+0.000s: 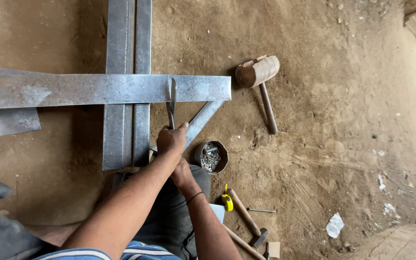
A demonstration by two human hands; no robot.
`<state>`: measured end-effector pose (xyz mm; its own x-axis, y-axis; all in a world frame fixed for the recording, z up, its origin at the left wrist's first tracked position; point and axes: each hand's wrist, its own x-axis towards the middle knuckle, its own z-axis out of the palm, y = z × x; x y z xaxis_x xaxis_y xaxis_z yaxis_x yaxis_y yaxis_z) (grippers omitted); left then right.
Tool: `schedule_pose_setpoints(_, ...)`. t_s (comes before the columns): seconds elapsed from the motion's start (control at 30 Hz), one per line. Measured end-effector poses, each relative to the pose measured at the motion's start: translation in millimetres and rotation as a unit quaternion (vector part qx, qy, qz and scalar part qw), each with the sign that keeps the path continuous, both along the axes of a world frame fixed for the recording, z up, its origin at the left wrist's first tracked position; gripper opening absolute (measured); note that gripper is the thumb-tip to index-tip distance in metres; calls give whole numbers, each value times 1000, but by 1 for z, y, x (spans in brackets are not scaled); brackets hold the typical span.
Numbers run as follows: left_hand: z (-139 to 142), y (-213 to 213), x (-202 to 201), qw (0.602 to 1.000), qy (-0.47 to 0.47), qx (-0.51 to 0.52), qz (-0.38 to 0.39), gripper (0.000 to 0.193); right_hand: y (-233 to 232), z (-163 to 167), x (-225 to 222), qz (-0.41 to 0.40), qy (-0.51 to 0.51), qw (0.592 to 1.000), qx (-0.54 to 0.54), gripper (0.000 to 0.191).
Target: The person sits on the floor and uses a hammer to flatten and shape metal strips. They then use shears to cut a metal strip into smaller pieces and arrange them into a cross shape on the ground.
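Snips [171,103] at frame centre, blades biting into the lower edge of the horizontal metal strip [97,89]; cut barely begun, most of the width left. Left hand [171,139] clenched round the handles. Right hand [182,173] tucked beneath, grip impossible to tell.

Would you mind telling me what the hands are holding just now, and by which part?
The left hand grips metal snips by the handles, blades on the metal strip. The right hand is mostly hidden beneath it; its hold cannot be told.
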<state>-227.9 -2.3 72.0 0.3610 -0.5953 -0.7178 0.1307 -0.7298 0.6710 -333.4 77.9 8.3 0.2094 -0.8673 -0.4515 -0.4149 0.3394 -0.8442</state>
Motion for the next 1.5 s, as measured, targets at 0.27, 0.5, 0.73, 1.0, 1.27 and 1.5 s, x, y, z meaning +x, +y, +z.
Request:
schedule_pose_setpoints(0.27,-27,-7,-3,999,-26,-10,-26,61,3,-48,-3,58,167,966,-190,33)
schedule_pose_setpoints(0.5,-10,-1,-5,986,-138,-89,-5,65,-8,-3,3,43,103,962,-248,36)
schedule_pose_setpoints(0.73,30,-32,77,804,-487,-278,-197,93,14,55,9,-112,103,985,-79,30)
schedule_pose_setpoints(1.0,49,-68,124,719,-486,-130,-480,84,-5,74,2,-119,-111,977,136,64)
schedule_pose_setpoints(1.27,22,-65,121,689,-528,-157,-472,88,3,-7,14,-62,57,996,-15,43)
schedule_pose_setpoints(1.5,8,17,20,933,-241,-268,-22,64,-2,-5,3,-92,-31,990,105,40)
